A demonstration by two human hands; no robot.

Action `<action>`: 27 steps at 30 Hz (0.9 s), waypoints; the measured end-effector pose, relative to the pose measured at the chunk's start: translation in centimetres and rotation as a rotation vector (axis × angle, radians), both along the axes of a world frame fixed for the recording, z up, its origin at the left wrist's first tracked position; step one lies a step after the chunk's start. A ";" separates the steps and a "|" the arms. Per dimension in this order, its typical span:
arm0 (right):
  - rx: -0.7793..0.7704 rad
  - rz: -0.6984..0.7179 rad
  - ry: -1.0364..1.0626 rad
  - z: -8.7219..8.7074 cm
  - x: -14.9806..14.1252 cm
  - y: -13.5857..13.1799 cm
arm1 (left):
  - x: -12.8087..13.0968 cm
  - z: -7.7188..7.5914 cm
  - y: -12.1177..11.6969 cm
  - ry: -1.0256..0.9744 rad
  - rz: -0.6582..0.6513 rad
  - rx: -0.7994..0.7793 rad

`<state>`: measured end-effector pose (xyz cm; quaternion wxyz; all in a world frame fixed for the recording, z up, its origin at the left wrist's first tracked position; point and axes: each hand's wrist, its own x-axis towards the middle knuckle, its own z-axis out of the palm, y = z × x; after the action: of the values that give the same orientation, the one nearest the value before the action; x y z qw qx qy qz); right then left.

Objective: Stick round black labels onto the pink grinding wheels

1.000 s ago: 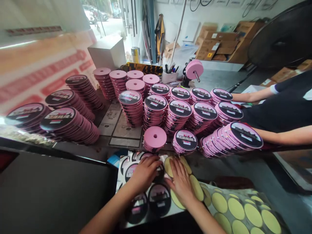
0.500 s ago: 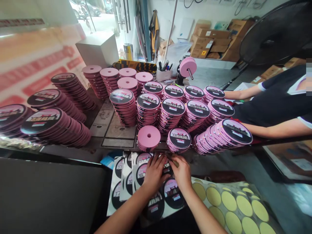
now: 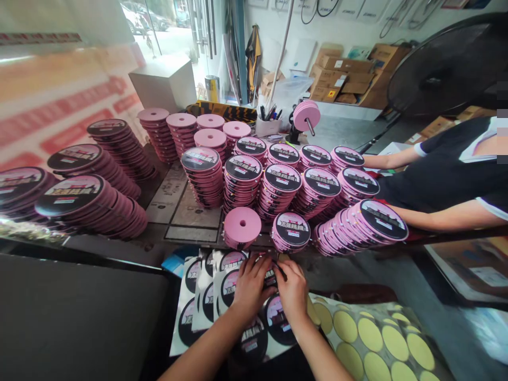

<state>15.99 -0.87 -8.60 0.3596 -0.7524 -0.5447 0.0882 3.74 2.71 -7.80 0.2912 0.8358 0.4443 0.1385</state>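
Note:
Sheets of round black-and-pink stickers (image 3: 216, 301) lie overlapped in front of me. My left hand (image 3: 252, 288) rests palm down on the top sheet, its fingers stretched out and its thumb pointing right. Close beside it, my right hand (image 3: 292, 291) is closed, with thumb and fingers pinching the dark edge of a round sticker (image 3: 281, 271). My fingers cover most of that sticker. Just beyond the hands stand a short stack of pink discs (image 3: 243, 225) with a bare top and a stack of labelled pink discs (image 3: 291, 232).
Tall stacks of labelled pink discs (image 3: 281, 177) fill the table, with more stacks (image 3: 71, 193) at left. A sheet with yellow circles (image 3: 371, 336) lies at lower right. A co-worker (image 3: 432, 180) stands at right near a large fan (image 3: 432, 79). Behind is a pen holder (image 3: 268, 126).
My right hand has shifted slightly, its fingers now more curled over the dark sticker edge. My left hand stays on the sheet. The view has tilted slightly.

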 end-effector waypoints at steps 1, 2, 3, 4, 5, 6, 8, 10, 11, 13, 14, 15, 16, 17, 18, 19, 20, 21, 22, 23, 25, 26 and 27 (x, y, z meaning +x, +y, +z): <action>-0.002 0.009 -0.013 0.0 0.0 -0.1 | 0.0 0.1 0.0 -0.004 0.002 -0.002; -0.005 0.017 -0.025 0.1 0.0 -0.2 | 0.1 0.1 0.0 -0.007 0.004 -0.005; -0.008 0.025 -0.036 0.1 -0.1 -0.3 | 0.1 0.2 0.0 -0.009 0.007 -0.008; -0.012 0.030 -0.046 0.1 -0.1 -0.3 | 0.2 0.3 0.0 -0.009 0.010 -0.011; -0.015 0.033 -0.056 0.2 -0.1 -0.3 | 0.1 0.4 0.0 -0.009 0.011 -0.015; -0.017 0.035 -0.064 0.3 -0.1 -0.3 | 0.0 0.5 0.1 -0.010 0.003 -0.022; -0.020 0.051 -0.075 0.9 -0.1 -0.6 | -0.7 0.6 0.3 -0.014 -0.057 -0.044; -0.005 0.121 -0.061 2.1 -0.3 -1.2 | -2.0 0.6 0.5 -0.003 -0.144 -0.074; 0.017 0.179 -0.040 2.9 -0.3 -1.7 | -2.7 0.5 0.6 0.011 -0.172 -0.083; 0.076 0.307 0.037 5.2 -0.3 -2.4 | -4.4 0.3 0.8 0.045 -0.183 -0.073; 0.107 0.351 0.093 6.5 -0.2 -2.5 | -5.2 0.2 0.8 0.052 -0.174 -0.051; 0.127 0.369 0.163 7.9 0.0 -2.4 | -6.0 0.2 0.7 0.049 -0.168 -0.025; 0.140 0.359 0.247 9.3 0.2 -2.0 | -6.6 0.4 0.7 0.031 -0.155 0.005; 0.146 0.318 0.346 10.6 0.3 -1.3 | -7.1 0.7 0.6 -0.002 -0.125 0.039; 0.138 0.265 0.462 11.7 0.5 -0.4 | -7.4 1.3 0.6 -0.053 -0.064 0.077; 0.127 0.208 0.584 12.6 0.5 0.8 | -7.5 2.0 0.7 -0.118 0.035 0.118; 0.103 0.160 0.707 13.3 0.5 2.2 | -7.5 2.9 0.9 -0.192 0.160 0.159; 0.077 0.127 0.823 13.7 0.2 3.6 | -7.3 3.8 1.3 -0.266 0.300 0.198; 0.057 0.102 0.921 13.8 -0.1 4.9 | -7.0 4.8 1.9 -0.328 0.434 0.222; 0.041 0.089 1.000 13.7 -0.6 6.2 | -6.6 5.8 2.6 -0.363 0.521 0.238; 0.045 0.068 1.110 13.2 -1.8 8.2 | -5.8 7.2 4.1 -0.374 0.548 0.224; 0.051 0.059 1.152 12.8 -2.4 8.8 | -5.5 7.6 4.8 -0.373 0.522 0.202; 0.056 0.052 1.186 12.5 -2.9 9.3 | -5.2 7.8 5.3 -0.372 0.494 0.174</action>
<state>13.11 8.42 3.87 0.6199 -0.5513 -0.2711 0.4882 -1.47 8.04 0.05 0.2523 0.6849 0.5593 0.3930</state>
